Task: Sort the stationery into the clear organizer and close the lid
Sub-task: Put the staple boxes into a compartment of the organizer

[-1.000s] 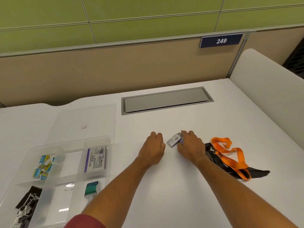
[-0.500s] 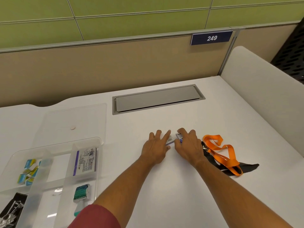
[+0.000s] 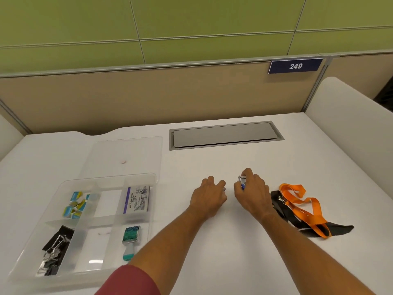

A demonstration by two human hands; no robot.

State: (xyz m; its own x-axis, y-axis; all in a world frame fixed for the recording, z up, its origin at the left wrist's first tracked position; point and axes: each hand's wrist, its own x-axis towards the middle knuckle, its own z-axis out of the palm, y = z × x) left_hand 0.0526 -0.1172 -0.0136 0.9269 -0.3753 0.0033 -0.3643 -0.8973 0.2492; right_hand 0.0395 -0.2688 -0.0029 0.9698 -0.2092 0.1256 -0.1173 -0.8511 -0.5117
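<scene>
Readable text: blue plate [image 3: 295,66] on the partition reads "249"; white box [image 3: 136,199] in the clear organizer [image 3: 63,184] shows "Faber-Castell" along its purple edge, rest too small to read. Right hand [image 3: 252,193]: fingers [image 3: 246,174] curled, pinching a small silver-white item with a blue mark [image 3: 242,182], lifted at the fingertips; label on it unreadable. Left hand [image 3: 209,195]: fingers loosely curled, knuckles up, resting on the tabletop [image 3: 212,252] just left of the right hand; cannot tell if it holds anything, fingertips hidden. Orange lanyard [image 3: 302,204] lies on a black strap [image 3: 338,227], just right of the right hand, touching the wrist side. Organizer sits well left of the left hand, lid [image 3: 127,154] open and lying flat behind it. Compartments: blue-yellow small packs [image 3: 74,204] far-left, white box far-right, black binder clips [image 3: 53,250] near-left, green-teal staple strip [image 3: 130,235] near-right; middle cells look bare. Grey cable hatch [image 3: 225,135] is set in the tabletop beyond both hands. Red sleeve [image 3: 129,281] at bottom edge.
</scene>
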